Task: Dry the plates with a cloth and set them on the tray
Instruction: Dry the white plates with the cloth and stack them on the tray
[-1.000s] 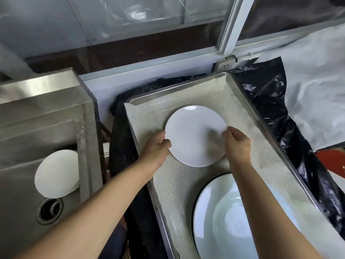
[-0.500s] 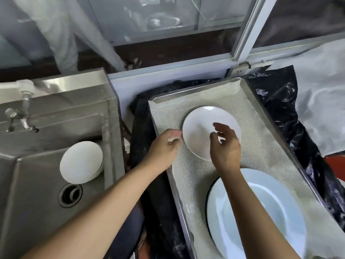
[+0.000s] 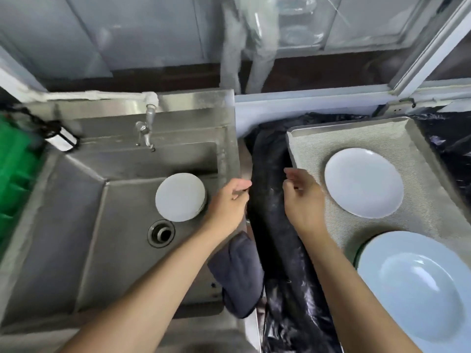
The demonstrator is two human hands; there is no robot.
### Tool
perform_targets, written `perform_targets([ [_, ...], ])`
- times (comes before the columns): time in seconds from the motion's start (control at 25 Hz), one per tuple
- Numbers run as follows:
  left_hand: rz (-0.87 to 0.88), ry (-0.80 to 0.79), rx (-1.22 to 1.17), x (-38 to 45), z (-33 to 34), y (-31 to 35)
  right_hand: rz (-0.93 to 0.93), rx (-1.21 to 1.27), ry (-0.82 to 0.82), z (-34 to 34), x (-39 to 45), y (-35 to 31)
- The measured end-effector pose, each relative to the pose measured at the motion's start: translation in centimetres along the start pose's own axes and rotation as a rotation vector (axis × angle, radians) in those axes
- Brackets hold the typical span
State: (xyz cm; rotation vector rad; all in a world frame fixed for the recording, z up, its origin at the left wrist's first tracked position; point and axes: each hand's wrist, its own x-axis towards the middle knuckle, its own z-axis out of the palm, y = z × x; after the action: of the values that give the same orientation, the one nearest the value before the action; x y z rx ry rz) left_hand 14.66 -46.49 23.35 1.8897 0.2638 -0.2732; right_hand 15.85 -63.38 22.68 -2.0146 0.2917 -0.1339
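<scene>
From the head camera, both hands hang in the air over the gap between the sink and the tray, and neither one holds anything. The left hand (image 3: 227, 200) hovers above the sink's right rim, its fingers loosely curled with the thumb out, gripping nothing. The right hand (image 3: 303, 197) is just left of the tray's edge, over the black plastic sheet (image 3: 275, 225), fingers relaxed and slightly bent — also empty. The two hands are apart, with the dark plastic showing between them.

A small white plate (image 3: 364, 182) lies flat on the tray (image 3: 331, 128), on its woven mat, near the far end. A larger plate with a dark rim (image 3: 418, 289) sits on the same mat at the near end, apart from the small one.

In the steel sink (image 3: 76, 225), a short stack of white plates (image 3: 180, 196) rests near the right wall, just beyond the drain (image 3: 161, 233). A dark blue cloth (image 3: 238, 273) is draped over the sink's near right corner, below the left forearm. A tap (image 3: 147, 128) stands at the back of the basin — a green crate (image 3: 15, 179) is at far left.
</scene>
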Motion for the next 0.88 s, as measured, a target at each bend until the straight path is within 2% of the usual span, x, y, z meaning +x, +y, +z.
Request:
perform_targets([
  [0.16, -0.009, 0.028, -0.005, -1.0, -5.7, -2.9, 0.001, -0.049, -0.033, 5.0, -2.6, -2.2],
  [0.48, -0.062, 0.015, -0.016, -0.9, -20.0, -11.1, 0.131, -0.068, -0.029, 18.9, -8.9, -6.1],
  [0.68, -0.085, 0.028, -0.036, 0.2, -25.4, -16.6, 0.15, -0.079, -0.023, 25.6, -10.0, -5.0],
  [0.88, -0.118, 0.057, -0.037, 2.5, -27.2, -22.9, 0.235, -0.107, -0.055, 30.0, -9.1, -0.7],
])
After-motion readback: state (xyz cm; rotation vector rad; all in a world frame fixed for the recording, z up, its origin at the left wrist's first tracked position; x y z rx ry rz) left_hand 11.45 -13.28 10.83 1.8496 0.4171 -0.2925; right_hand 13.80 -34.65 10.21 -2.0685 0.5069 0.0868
